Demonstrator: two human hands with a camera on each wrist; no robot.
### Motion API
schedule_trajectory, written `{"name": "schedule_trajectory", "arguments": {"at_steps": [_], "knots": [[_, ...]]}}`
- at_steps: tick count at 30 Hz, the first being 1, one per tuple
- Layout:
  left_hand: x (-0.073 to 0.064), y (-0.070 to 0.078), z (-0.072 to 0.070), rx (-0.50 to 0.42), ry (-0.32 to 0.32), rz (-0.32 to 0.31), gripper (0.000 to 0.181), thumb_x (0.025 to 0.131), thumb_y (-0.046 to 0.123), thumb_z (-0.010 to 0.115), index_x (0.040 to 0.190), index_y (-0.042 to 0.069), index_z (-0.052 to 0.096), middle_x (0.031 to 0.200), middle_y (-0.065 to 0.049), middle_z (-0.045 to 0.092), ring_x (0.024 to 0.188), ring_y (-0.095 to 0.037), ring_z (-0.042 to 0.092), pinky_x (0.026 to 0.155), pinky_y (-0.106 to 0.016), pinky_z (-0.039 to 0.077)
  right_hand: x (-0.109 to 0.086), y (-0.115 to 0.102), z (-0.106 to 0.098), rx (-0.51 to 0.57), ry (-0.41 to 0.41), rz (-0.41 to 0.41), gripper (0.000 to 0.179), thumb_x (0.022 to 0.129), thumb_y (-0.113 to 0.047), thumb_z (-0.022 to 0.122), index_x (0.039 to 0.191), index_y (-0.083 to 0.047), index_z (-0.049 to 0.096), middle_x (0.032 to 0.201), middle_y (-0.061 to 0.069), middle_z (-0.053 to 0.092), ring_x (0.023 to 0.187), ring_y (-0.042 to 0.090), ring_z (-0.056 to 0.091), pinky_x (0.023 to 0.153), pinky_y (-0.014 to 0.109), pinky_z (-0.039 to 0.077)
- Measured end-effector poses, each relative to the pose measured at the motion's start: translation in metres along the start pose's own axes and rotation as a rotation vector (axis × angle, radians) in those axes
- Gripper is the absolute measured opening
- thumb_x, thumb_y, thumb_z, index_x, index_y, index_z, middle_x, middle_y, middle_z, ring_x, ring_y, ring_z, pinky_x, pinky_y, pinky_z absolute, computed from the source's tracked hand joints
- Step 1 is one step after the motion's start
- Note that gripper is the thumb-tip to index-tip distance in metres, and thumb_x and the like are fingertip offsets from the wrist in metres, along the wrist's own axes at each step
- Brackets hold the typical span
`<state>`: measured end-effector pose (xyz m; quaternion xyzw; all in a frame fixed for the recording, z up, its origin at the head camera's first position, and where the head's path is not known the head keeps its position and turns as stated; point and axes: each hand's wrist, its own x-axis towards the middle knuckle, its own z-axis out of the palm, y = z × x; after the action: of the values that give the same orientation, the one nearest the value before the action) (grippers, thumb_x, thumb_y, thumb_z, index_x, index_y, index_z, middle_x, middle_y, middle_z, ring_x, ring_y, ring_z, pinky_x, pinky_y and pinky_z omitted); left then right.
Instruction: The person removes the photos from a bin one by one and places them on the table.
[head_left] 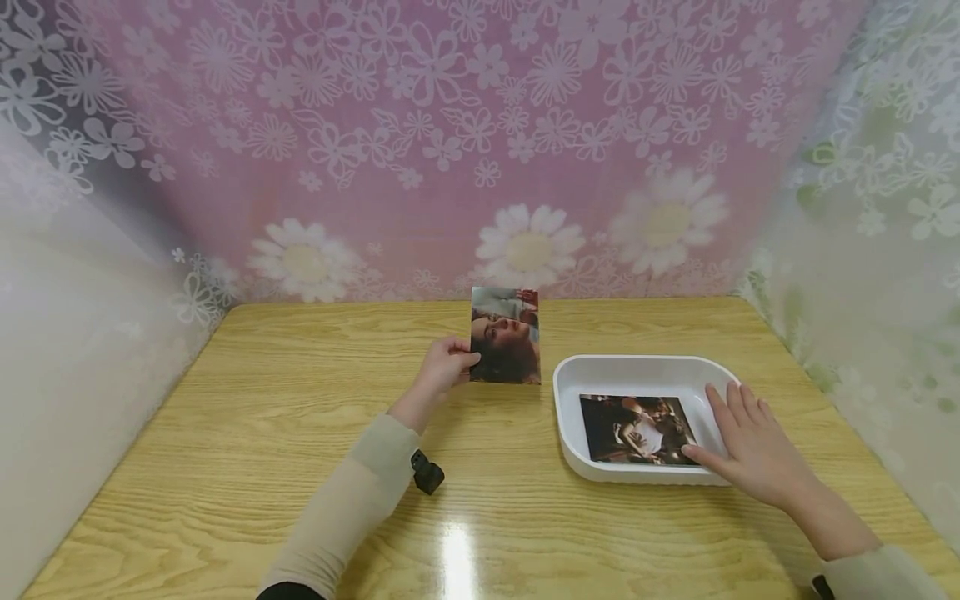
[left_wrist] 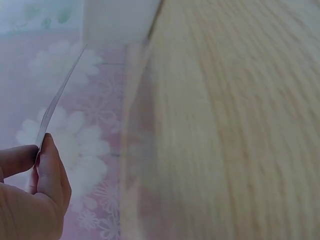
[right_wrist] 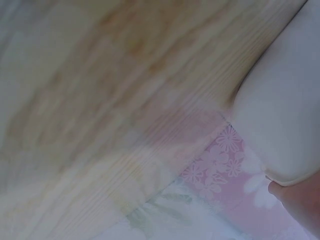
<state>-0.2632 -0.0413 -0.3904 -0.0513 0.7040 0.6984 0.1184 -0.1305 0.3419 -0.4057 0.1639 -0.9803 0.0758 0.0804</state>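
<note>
A glossy photo (head_left: 506, 337) of a reclining face is pinched at its left edge by my left hand (head_left: 446, 365), thumb in front, raised toward the back of the table. In the left wrist view the photo (left_wrist: 59, 95) shows almost edge-on between thumb and fingers. A white tray (head_left: 637, 361) stands to the right, with a second, darker photo (head_left: 637, 429) lying flat inside. Across the tray's right rim rests my right hand (head_left: 753, 446), fingers extended and thumb reaching inward near the photo's corner. The right wrist view has the tray's outer wall (right_wrist: 280, 100) and part of the hand (right_wrist: 302, 202).
The wood-grain table (head_left: 300, 400) extends left and in front of the tray. A pink flowered cloth (head_left: 420, 167) hangs behind it, with pale flowered cloth (head_left: 885, 250) along the right side. A small black device (head_left: 427, 472) sits on the left wrist.
</note>
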Motion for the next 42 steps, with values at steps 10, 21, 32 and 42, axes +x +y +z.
{"name": "schedule_trajectory", "arguments": {"at_steps": [10,21,32,42], "knots": [[0.009,-0.022,0.002,0.219,0.019,0.048,0.010,0.081,-0.004,0.059,0.079,0.000,0.050,0.070,-0.005,0.044,0.049,-0.010,0.042,0.046,-0.024,0.040,0.000,-0.001,0.001,-0.004,0.017,-0.010,0.089,0.084,-0.045,0.053,0.138,0.007,0.006,0.131,0.043,0.009,0.126,0.042,-0.011,0.100,0.047,-0.010],[0.017,-0.023,-0.002,0.712,-0.031,0.121,0.042,0.075,0.008,0.070,0.049,0.011,0.038,0.044,0.002,0.033,0.040,-0.011,0.036,0.047,-0.024,0.036,0.000,-0.001,0.001,-0.002,0.019,-0.017,0.088,0.084,-0.045,0.053,0.138,0.007,0.006,0.132,0.042,0.009,0.127,0.040,-0.012,0.100,0.045,-0.012],[0.023,-0.020,-0.002,0.894,-0.081,0.062,0.035,0.072,0.014,0.073,0.047,0.009,0.049,0.049,-0.006,0.055,0.043,-0.015,0.048,0.044,-0.024,0.036,0.000,-0.002,0.001,0.015,0.018,-0.009,0.088,0.084,-0.044,0.054,0.139,0.006,0.006,0.132,0.042,0.010,0.126,0.042,-0.011,0.100,0.045,-0.012],[0.019,-0.014,0.004,1.065,-0.099,0.055,0.028,0.073,0.020,0.073,0.054,0.007,0.056,0.045,-0.002,0.048,0.043,-0.014,0.043,0.048,-0.027,0.037,0.000,-0.002,0.000,0.009,0.016,-0.009,0.089,0.084,-0.044,0.054,0.139,0.006,0.005,0.132,0.042,0.009,0.127,0.041,-0.011,0.100,0.046,-0.012]]}}
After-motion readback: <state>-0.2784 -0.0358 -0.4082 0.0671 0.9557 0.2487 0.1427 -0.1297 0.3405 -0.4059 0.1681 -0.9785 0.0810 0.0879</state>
